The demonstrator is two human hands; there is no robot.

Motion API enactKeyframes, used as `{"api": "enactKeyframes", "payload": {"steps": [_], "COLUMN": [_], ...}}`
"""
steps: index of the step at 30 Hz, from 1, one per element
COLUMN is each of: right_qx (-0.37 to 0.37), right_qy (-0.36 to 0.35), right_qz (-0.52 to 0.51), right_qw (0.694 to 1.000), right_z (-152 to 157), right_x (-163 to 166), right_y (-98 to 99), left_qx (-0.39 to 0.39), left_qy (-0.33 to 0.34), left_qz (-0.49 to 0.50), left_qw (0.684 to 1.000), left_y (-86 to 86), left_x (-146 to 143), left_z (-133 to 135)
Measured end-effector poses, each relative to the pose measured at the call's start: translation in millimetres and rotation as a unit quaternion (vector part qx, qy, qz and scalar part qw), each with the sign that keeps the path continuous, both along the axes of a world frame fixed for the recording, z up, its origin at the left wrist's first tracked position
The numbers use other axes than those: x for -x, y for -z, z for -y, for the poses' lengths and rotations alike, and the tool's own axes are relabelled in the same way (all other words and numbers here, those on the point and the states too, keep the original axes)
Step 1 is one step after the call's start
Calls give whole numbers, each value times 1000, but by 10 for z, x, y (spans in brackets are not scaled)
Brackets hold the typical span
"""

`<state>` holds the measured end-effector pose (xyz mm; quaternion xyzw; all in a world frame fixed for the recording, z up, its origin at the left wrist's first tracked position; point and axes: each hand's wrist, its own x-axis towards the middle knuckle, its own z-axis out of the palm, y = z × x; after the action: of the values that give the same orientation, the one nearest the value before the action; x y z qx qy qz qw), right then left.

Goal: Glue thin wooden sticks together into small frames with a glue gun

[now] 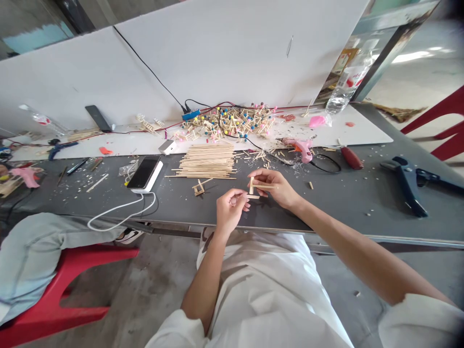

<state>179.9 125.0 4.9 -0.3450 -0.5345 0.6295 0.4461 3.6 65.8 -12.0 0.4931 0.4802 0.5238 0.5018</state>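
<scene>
My left hand [230, 209] is closed in a pinch on the near end of a small frame of glued wooden sticks [258, 188]. My right hand [274, 186] is closed on the same stick frame from the far side, fingers curled round its upright and crossbar. Both hands hover just above the grey table [348, 208] near its front edge. A neat stack of loose wooden sticks [207, 162] lies just beyond the hands. A small finished stick piece [199, 187] rests on the table left of my left hand.
A pink glue gun [300, 147] with a black cord lies behind the right hand. A heap of stick pieces with coloured beads [232, 121] sits at the back. A phone on a white power bank [145, 174], blue cutters [408, 181], a red-handled tool [351, 157] and a red stool [65, 285] are around.
</scene>
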Motion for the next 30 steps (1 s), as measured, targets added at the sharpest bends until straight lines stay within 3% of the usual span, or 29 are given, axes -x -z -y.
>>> {"api": "enactKeyframes", "payload": {"steps": [11, 14, 18, 22, 24, 26, 30], "right_qx": [10, 11, 14, 43, 47, 38, -10], "right_qy": [13, 32, 63, 89, 80, 65, 62], "right_qz": [3, 1, -13, -33, -40, -47, -78], "right_qw": [1000, 999, 998, 995, 995, 996, 995], "right_z": [-1, -8, -55, -141, -195, -265, -451], "right_x": [-2, -13, -67, -139, -161, -167, -148], "right_y": [-26, -43, -79, -162, -248, -356, -494], "left_qx": [3, -38, -150, -152, -107, -29, 45], "left_qy": [-7, -29, -44, -26, 17, 113, 252], "left_qz": [-6, -85, -232, -249, -206, -103, 38], "left_qw": [1000, 995, 960, 956, 973, 988, 966], "left_y": [12, 18, 17, -76, -183, -313, -496], "left_x": [-8, -38, -88, -67, -30, 3, 5], "left_z": [-16, -4, 37, -76, -259, -508, -954]}}
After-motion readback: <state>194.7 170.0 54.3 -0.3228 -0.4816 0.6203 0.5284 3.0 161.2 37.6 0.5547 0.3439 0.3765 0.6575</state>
